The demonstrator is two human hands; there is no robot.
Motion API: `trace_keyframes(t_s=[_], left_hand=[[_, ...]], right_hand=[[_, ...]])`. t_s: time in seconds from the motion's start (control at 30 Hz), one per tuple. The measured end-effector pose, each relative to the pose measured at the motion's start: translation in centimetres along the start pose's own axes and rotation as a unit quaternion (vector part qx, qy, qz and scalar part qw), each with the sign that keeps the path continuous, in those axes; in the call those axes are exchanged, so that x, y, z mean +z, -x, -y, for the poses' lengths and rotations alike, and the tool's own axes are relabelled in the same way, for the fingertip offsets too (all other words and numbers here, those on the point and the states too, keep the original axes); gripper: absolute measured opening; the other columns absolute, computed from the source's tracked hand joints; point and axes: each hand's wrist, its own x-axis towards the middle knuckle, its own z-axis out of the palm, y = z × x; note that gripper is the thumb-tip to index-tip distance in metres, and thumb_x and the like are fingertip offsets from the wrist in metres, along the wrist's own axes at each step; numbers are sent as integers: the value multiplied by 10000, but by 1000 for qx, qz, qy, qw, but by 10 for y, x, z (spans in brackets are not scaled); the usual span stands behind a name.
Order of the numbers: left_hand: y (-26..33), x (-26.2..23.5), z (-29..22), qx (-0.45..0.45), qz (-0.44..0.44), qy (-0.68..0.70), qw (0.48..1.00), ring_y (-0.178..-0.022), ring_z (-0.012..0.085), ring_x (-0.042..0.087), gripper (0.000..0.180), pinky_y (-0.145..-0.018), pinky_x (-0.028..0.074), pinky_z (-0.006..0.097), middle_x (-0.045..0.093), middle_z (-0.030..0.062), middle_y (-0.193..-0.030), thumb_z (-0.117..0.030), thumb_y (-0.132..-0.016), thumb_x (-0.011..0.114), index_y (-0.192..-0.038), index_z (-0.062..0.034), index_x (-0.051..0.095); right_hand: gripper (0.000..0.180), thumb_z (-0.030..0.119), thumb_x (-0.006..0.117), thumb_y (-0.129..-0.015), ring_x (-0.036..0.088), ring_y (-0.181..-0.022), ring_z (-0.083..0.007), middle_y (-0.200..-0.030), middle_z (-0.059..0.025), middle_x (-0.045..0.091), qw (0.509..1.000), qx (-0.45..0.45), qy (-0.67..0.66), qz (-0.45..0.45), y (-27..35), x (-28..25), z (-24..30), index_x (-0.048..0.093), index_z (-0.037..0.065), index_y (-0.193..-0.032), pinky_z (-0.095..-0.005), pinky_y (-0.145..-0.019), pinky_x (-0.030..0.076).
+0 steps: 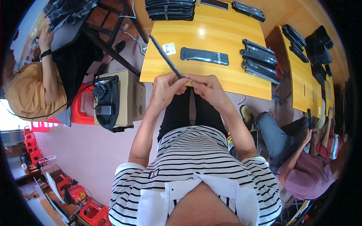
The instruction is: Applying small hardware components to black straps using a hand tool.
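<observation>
A long, narrow dark strip (164,55) slants up and to the left over the near left part of the yellow table. My left hand (164,90) is closed round its lower end. Fingertips of my right hand (209,89) are pinched together at that same end, against the left fingers; the very tip is hidden between them. Flat on the table beyond my hands lies a set of black strips side by side (204,56), with pale marks at its right end. A small white printed label (169,48) rests left of it, close to the held strip.
Several black bundles (259,60) lie at the table's (226,81) right side, and a tall banded stack (169,10) stands far left. A cardboard box (130,96) with a black bag (107,101) is at left. Co-workers sit left (36,90) and right (309,171).
</observation>
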Motion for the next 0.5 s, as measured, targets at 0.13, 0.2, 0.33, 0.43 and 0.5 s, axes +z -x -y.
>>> trace_keyframes(t_s=[0.13, 0.2, 0.33, 0.43, 0.5], left_hand=[[1, 1, -3, -10, 33, -28, 999, -544, 90, 573, 243, -507, 473, 216, 596, 68, -589, -175, -834, 608, -719, 39, 617], [2, 0, -6, 7, 36, -47, 998, -539, 88, 567, 253, -500, 465, 218, 590, 63, -582, -171, -837, 602, -696, 39, 607], [4, -2, -8, 55, 54, -91, 993, -519, 83, 552, 286, -475, 442, 221, 580, 53, -571, -165, -845, 586, -644, 39, 577], [2, -3, -2, 92, 66, -107, 988, -500, 74, 539, 280, -462, 427, 209, 571, 45, -557, -159, -844, 586, -632, 25, 571], [2, -1, -6, 83, 81, -50, 992, -486, 68, 526, 278, -449, 409, 202, 560, 38, -545, -151, -844, 582, -622, 16, 565]], right_hand=[[303, 67, 469, -894, 300, -494, -15, -581, 75, 362, 998, 17, -46, 40, -3, -7, -3, 552, 57, -1185, -159, -404, 218], [306, 72, 469, -895, 292, -488, -13, -579, 75, 352, 998, 33, -32, 33, 2, -6, 5, 547, 56, -1191, -158, -397, 211], [332, 22, 446, -885, 287, -476, -22, -603, 65, 340, 988, 92, -109, 60, 6, -12, 9, 534, 55, -1203, -167, -382, 215], [339, 63, 454, -889, 259, -442, -20, -587, 64, 311, 969, 136, -184, 96, 9, -20, 10, 515, 65, -1222, -166, -357, 189], [339, 81, 459, -891, 255, -433, -19, -584, 61, 314, 952, 152, -242, 109, 10, -23, 4, 511, 70, -1225, -164, -352, 188]])
